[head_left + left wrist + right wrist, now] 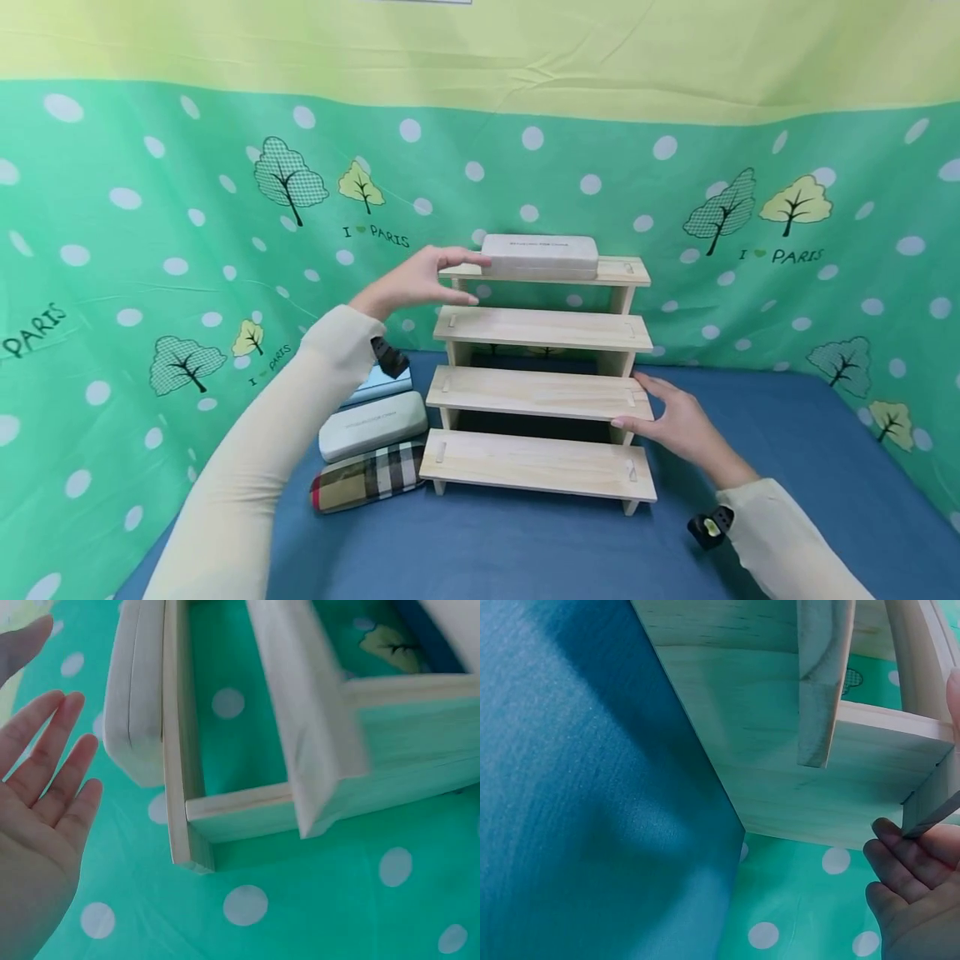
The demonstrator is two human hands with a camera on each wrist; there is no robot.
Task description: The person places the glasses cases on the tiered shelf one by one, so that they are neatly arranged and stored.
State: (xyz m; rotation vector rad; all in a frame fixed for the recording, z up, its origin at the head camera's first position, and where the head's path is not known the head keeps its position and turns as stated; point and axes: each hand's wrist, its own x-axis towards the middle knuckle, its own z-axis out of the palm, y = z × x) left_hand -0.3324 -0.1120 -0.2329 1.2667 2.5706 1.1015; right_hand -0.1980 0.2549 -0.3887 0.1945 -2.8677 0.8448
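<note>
A white glasses case lies on the top tier of a four-step wooden display rack. Just off the case's left end, my left hand is spread, thumb and fingers apart. The left wrist view shows a gap between that hand and the case. At the rack's right side, my right hand grips the end of the second step from the bottom, thumb toward the front. In the right wrist view, its fingers bend around the board's end, with the thumb mostly out of frame.
Left of the rack, a plaid case, a pale grey-green case and a light blue case lie in a row on the blue tabletop. A green dotted curtain hangs close behind the rack.
</note>
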